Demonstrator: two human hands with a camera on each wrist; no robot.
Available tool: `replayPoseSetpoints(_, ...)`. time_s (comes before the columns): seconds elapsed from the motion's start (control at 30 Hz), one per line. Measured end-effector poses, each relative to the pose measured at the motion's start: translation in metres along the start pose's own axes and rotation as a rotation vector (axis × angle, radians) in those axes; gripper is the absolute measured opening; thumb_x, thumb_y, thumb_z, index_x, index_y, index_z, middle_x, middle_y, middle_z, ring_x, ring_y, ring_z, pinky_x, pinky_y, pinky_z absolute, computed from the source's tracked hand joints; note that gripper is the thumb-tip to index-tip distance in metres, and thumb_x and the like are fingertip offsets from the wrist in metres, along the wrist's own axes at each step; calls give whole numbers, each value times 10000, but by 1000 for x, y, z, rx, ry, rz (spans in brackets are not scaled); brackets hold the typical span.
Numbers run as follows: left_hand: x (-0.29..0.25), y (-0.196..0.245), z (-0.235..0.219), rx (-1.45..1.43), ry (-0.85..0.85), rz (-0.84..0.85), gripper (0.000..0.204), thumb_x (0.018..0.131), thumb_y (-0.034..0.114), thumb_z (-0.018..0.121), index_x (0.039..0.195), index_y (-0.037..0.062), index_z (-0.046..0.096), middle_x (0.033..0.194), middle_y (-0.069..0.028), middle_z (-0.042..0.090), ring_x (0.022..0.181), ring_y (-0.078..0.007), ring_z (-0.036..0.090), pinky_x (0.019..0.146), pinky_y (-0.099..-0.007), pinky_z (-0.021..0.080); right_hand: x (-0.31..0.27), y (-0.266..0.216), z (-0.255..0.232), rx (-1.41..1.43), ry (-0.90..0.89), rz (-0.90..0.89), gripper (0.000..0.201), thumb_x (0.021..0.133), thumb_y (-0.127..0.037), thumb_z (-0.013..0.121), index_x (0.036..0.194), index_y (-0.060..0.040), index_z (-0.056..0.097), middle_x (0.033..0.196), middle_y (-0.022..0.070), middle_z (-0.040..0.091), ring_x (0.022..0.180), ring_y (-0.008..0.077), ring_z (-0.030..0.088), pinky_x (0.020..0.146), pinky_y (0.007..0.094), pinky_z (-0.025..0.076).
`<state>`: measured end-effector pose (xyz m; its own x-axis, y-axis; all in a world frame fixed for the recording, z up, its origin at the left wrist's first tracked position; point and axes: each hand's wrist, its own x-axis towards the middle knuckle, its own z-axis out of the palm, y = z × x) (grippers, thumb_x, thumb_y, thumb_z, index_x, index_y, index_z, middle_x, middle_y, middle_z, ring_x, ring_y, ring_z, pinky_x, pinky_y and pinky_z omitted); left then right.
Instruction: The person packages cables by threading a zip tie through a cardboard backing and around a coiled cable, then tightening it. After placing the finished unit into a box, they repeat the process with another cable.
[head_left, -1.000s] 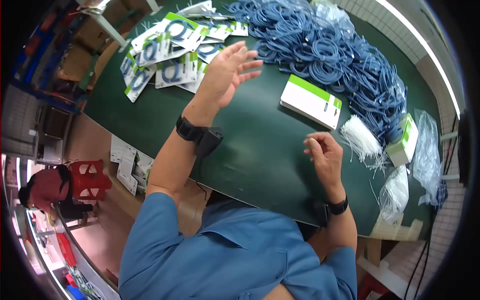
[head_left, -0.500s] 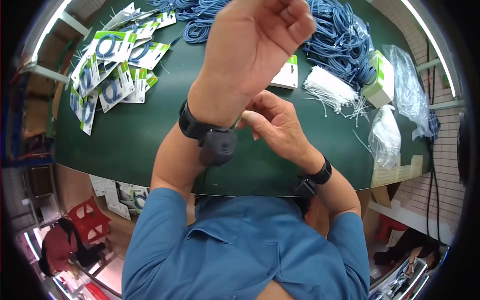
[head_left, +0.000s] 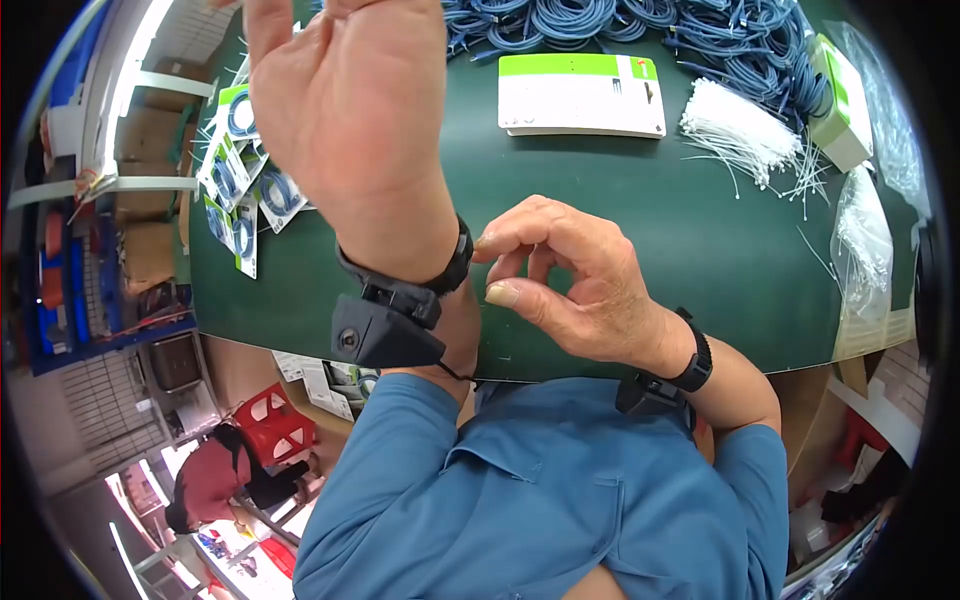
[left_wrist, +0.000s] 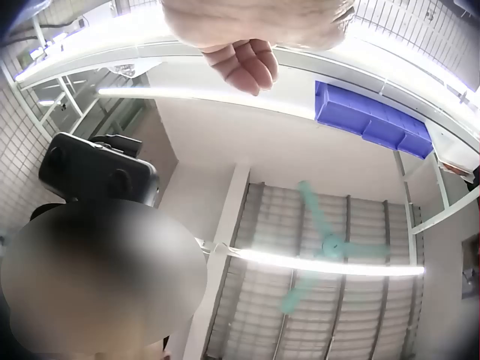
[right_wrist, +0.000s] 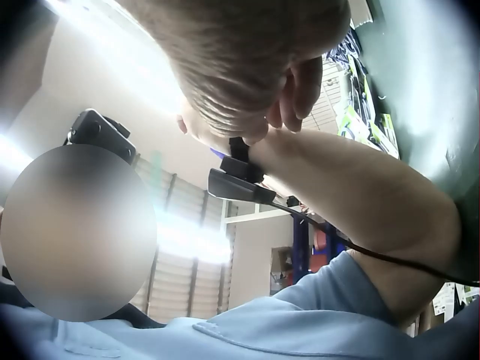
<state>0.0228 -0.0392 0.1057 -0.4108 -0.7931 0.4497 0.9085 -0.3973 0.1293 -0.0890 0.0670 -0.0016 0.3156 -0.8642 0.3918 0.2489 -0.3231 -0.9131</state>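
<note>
Evidently, some of the work was done: several blue cables were fixed on green-and-white cards (head_left: 278,195), lying past the little-finger side of your left hand (head_left: 355,110). Much seemed left, since a heap of loose blue cable coils (head_left: 760,60) lay uncarded, well beyond the fingertips of your right hand (head_left: 595,280). Nearer those fingertips, though apart from them, lay a stack of flat green-and-white packaging (head_left: 582,95), with no cable visible on its upper face. White cable ties (head_left: 740,130) were spread beyond your right knuckles, to the right of that stack, and a bag of ties (head_left: 862,250) lay farther right of your fingers

Your right fingers were bent in a loose curve, thumb and forefinger narrowly apart, with nothing visible between them. Your left palm was raised, its fingers relaxed and close together, bearing nothing visible; whether their hidden sides touched anything, you could not tell
</note>
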Motion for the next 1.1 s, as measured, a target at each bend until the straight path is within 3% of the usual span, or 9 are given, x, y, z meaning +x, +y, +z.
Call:
replayPoseSetpoints(0.23, -29, -23, -3, 754, -126, 53, 184, 945, 143, 678, 1074, 15, 650, 991, -91, 696, 826, -221, 679, 766, -349, 573, 0, 0, -7, -33, -8, 61, 188, 962, -64, 742, 1138, -18, 698, 1060, 98, 726, 841, 122, 707, 670, 231, 540)
replayPoseSetpoints(0.37, -28, -42, -10, 1131, -230, 162, 245, 904, 154, 721, 1102, 15, 677, 1028, -99, 722, 812, -226, 692, 738, -351, 581, 6, -6, -42, 415, 17, 546, 148, 1015, -112, 693, 1124, -13, 701, 999, 37, 739, 813, 75, 687, 665, 233, 547)
replayPoseSetpoints(0.43, -29, -63, 13, 2171, -1034, -122, 237, 792, 229, 726, 925, 37, 690, 905, -70, 688, 715, -218, 637, 629, -377, 524, 12, -1, -64, 497, 62, 650, 115, 1012, -107, 689, 1088, -24, 710, 975, 40, 744, 796, 80, 679, 661, 214, 524)
replayPoseSetpoints(0.5, -58, -89, -8, 1933, -1137, 271, 177, 746, 209, 670, 654, 76, 599, 678, -23, 537, 667, -217, 586, 651, -341, 494, 16, 0, -78, 317, 18, 612, 83, 991, -75, 700, 1061, -31, 708, 970, 47, 741, 774, 91, 674, 645, 199, 503)
replayPoseSetpoints(0.6, -91, -104, -29, 1882, -1492, 336, 177, 731, 232, 714, 610, 123, 644, 641, 3, 594, 603, -203, 576, 497, -371, 389, 11, -15, -88, 190, -72, 507, 66, 980, -58, 707, 1034, -24, 723, 973, 64, 735, 777, 88, 680, 644, 196, 509)
replayPoseSetpoints(0.73, -107, -108, -22, 1867, -1620, 364, 211, 723, 216, 706, 541, 148, 624, 570, 8, 557, 571, -192, 562, 475, -369, 347, 14, -20, -87, 144, -199, 386, 63, 982, -63, 706, 1011, -14, 733, 970, 70, 737, 794, 83, 685, 634, 202, 518)
replayPoseSetpoints(0.9, -122, -115, -17, 1836, -1731, 233, 226, 729, 211, 702, 529, 129, 636, 567, 2, 574, 559, -192, 569, 467, -377, 346, 15, -46, -78, -138, -342, 235, 87, 938, -58, 746, 1000, -3, 720, 964, 81, 736, 807, 135, 707, 641, 248, 541)
replayPoseSetpoints(1.0, -121, -112, -16, 1803, -1892, -298, 201, 813, 225, 681, 686, 69, 673, 651, -32, 583, 609, -180, 556, 550, -329, 442, 14, -68, -74, -382, -423, 31, 140, 885, -52, 788, 991, -2, 712, 968, 87, 733, 807, 167, 715, 651, 276, 548)
replayPoseSetpoints(1.1, -127, -106, -37, 1877, -1760, -183, 117, 771, 162, 702, 680, 91, 723, 655, -31, 632, 637, -223, 617, 544, -397, 463, 11, -90, -66, -534, -420, -81, 253, 799, -99, 861, 979, -6, 709, 953, 99, 724, 805, 233, 721, 691, 329, 567)
